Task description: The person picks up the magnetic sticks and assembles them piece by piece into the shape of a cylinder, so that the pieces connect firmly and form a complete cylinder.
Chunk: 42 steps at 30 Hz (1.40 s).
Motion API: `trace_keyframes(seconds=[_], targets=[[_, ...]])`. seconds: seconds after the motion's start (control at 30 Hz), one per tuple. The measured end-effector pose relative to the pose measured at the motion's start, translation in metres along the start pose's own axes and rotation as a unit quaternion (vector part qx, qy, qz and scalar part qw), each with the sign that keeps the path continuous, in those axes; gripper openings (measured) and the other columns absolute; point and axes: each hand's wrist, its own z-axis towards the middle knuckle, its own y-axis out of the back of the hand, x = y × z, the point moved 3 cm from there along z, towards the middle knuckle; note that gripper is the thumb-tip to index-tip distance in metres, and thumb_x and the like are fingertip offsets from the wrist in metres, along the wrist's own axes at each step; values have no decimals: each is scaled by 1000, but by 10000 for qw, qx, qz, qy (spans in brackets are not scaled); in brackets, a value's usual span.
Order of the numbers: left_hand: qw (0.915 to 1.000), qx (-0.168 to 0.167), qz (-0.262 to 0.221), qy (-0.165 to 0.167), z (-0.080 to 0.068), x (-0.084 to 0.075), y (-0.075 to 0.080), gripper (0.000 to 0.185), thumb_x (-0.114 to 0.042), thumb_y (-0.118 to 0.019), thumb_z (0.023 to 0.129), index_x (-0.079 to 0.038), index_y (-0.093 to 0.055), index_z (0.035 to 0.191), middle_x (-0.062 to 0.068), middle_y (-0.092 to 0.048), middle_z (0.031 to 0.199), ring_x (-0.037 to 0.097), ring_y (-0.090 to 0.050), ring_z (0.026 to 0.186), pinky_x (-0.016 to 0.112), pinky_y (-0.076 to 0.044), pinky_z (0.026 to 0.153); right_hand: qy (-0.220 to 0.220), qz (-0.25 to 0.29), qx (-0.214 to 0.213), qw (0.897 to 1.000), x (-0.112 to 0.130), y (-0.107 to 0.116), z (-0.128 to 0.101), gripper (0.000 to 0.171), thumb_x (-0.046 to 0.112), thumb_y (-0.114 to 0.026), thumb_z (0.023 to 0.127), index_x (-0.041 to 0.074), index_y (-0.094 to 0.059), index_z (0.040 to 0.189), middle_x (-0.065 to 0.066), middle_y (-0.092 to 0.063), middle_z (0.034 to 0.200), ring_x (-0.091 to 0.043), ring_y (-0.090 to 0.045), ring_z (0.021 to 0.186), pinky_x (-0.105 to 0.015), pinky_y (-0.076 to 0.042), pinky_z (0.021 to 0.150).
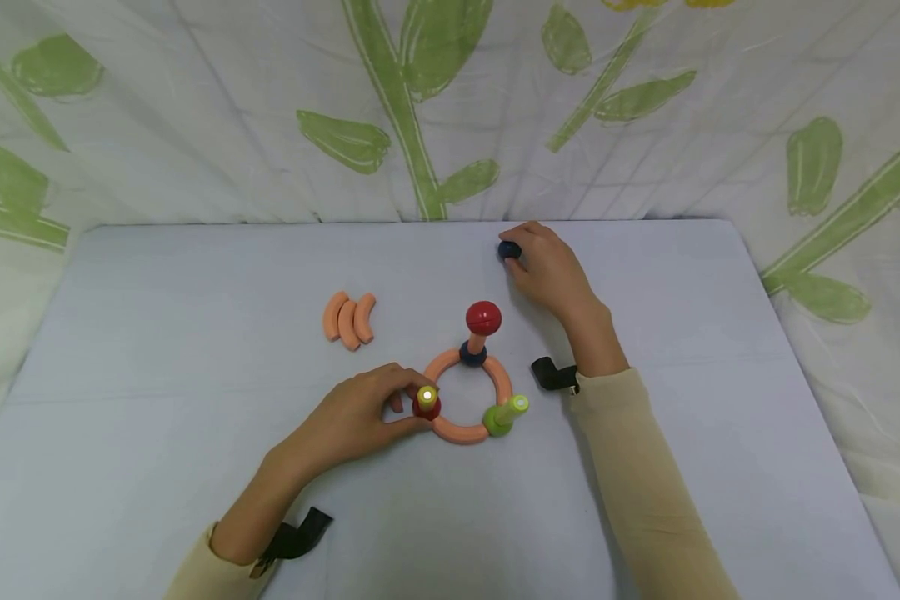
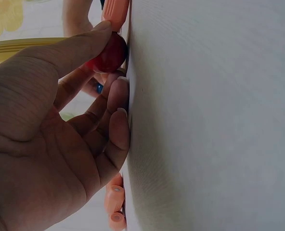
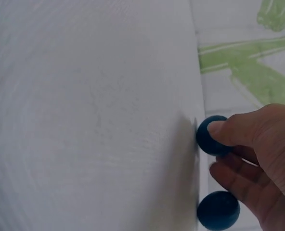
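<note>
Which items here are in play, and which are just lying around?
In play:
- left hand pinching the red ball on the orange ring
- right hand on a dark blue ball; second dark blue ball beside it

Lying around:
- three orange curved pieces
- leaf-print cloth

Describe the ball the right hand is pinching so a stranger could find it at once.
Start at the orange ring in the middle of the grey table. Go to the far edge, where the right hand rests. The dark blue ball sits under its fingertips, loose on the table, unlike the ring's mounted balls.
</note>
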Motion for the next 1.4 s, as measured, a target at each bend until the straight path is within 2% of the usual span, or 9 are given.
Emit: trace_keyframes(seconds=[0.47, 0.7, 1.03, 1.23, 1.4], targets=[[9999, 14, -107, -87, 4, -1, -4, 39, -28, -87, 89, -33, -72, 124, -17, -69, 104, 8, -61, 89, 23, -52, 77, -5, 61, -58, 10000, -8, 4, -3, 39, 12, -70, 101, 2, -66, 138, -19, -64, 141, -36, -60, 135, -53, -47, 116], [9999, 39, -102, -117, 7, -3, -6, 38, -29, -87, 89, -33, -72, 124, -18, -69, 105, 7, -61, 90, 24, -53, 80, 45, 396, -152, 9991, -10, 10, -1, 40, 14, -71, 100, 4, -66, 139, -21, -64, 141, -36, -68, 119, -50, -55, 104], [9998, 53, -119, -120, 9, -3, -6, 37, -29, -87, 89, -34, -72, 123, -18, -69, 104, 7, -60, 90, 24, -53, 79, 248, 842, -316, 9956, -10, 19, -3, 39, 12, -72, 100, 1, -66, 137, -22, -66, 134, -36, -68, 117, -47, -56, 105], [9999, 41, -115, -105, 9, -3, -5, 36, -29, -86, 90, -34, -71, 123, -18, -67, 103, 8, -60, 90, 24, -53, 79, 505, 1343, -558, 9881, -2, 29, -6, 37, 9, -74, 99, 1, -66, 134, -20, -66, 131, -32, -68, 117, -43, -57, 107], [10000, 14, -88, -5, 3, 1, -2, 35, -27, -86, 91, -35, -71, 121, -19, -67, 101, 6, -59, 89, 23, -52, 78, 811, 1311, -735, 9853, 18, 37, -19, 36, 11, -75, 99, 3, -66, 133, -16, -67, 128, -27, -68, 114, -41, -58, 106]])
